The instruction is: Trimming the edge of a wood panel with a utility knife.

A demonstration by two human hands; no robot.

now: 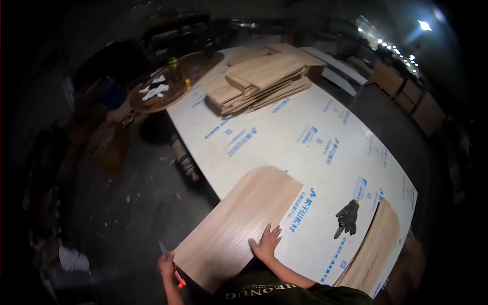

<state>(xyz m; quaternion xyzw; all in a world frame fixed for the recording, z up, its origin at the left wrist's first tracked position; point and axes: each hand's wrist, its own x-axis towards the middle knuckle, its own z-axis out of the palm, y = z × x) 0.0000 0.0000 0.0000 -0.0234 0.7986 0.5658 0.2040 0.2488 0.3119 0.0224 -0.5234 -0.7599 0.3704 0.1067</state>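
A wood-grain board with one rounded end lies on the white printed tabletop, its near left part reaching past the table's edge. My right hand rests on the board's right edge with fingers spread. At the board's near left corner, my left hand is closed around a slim tool with an orange-red handle and a greyish end pointing up; it looks like a utility knife, though the hand hides its middle.
On the white table, a dark work glove lies to the right. Beyond it is another wood-grain board with a rounded corner. Several cut boards are stacked at the far end. A round brown table holds white scraps.
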